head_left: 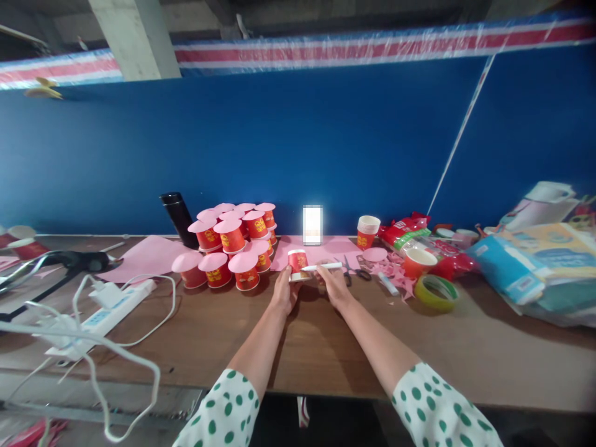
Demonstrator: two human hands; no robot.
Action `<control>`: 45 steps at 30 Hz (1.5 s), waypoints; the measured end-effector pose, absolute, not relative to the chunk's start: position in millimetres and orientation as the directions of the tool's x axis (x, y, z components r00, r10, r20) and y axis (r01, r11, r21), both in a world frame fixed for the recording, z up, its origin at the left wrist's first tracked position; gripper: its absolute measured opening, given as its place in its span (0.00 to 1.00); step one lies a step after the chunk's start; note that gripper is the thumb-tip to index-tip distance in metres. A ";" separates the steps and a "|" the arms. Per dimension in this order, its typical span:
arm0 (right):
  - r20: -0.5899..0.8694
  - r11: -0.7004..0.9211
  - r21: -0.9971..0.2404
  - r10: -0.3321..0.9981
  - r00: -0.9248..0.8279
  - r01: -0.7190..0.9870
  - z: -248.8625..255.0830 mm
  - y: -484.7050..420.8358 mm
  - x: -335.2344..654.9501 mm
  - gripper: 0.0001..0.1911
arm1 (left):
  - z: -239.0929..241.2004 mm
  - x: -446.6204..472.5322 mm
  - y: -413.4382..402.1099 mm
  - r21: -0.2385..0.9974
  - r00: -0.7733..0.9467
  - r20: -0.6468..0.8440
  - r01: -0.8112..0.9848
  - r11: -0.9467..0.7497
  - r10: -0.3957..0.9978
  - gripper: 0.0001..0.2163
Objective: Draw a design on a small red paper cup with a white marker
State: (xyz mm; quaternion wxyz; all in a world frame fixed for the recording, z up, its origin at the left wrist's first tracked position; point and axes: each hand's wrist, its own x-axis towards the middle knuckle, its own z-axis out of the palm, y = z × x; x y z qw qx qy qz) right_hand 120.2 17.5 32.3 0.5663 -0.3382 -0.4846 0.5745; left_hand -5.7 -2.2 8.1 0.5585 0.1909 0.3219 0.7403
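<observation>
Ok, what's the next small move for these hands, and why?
Probably steady the red-and-white printed paper cup with the left hand, while the right hand guides the slim white pen-shaped tool gently against its side: both are already gripped, and the tool's end overlaps the cup, though contact is unclear.

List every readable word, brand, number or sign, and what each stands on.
No text is legible.
Red cup in the left hand: gold markings, too small.
Pink-topped cups: gold emblems, too small.
Red packet: white lettering, blurred.
Blue packet: print, blurred.
Power strip: markings, blurred.
Bright rectangle: pixelated.
</observation>
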 end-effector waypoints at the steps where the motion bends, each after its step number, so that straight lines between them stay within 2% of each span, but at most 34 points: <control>1: 0.162 0.113 -0.939 0.978 -0.128 -0.324 32.0 18.0 120.3 0.12 | 8.1 -5.6 -2.1 0.688 -0.304 -0.078 -0.705 -0.169 0.949 0.10; 14: 0.166 0.118 -0.940 0.978 -0.128 -0.320 28.6 22.4 121.3 0.12 | 6.7 -7.1 -0.9 0.674 -0.293 -0.117 -0.725 -0.141 0.949 0.11; 21: 0.156 0.102 -0.938 0.978 -0.142 -0.331 25.7 23.0 122.0 0.13 | 9.1 -6.6 -3.7 0.720 -0.280 -0.048 -0.675 -0.161 0.959 0.13; 34: 0.149 0.093 -0.935 0.979 -0.140 -0.343 27.2 21.7 120.9 0.13 | 8.7 -5.7 -4.0 0.725 -0.295 -0.046 -0.667 -0.171 0.954 0.16; 45: 0.070 0.019 -0.872 0.994 -0.086 -0.489 28.1 30.6 121.6 0.11 | 4.5 -7.9 0.0 0.704 -0.284 -0.062 -0.692 -0.160 0.957 0.17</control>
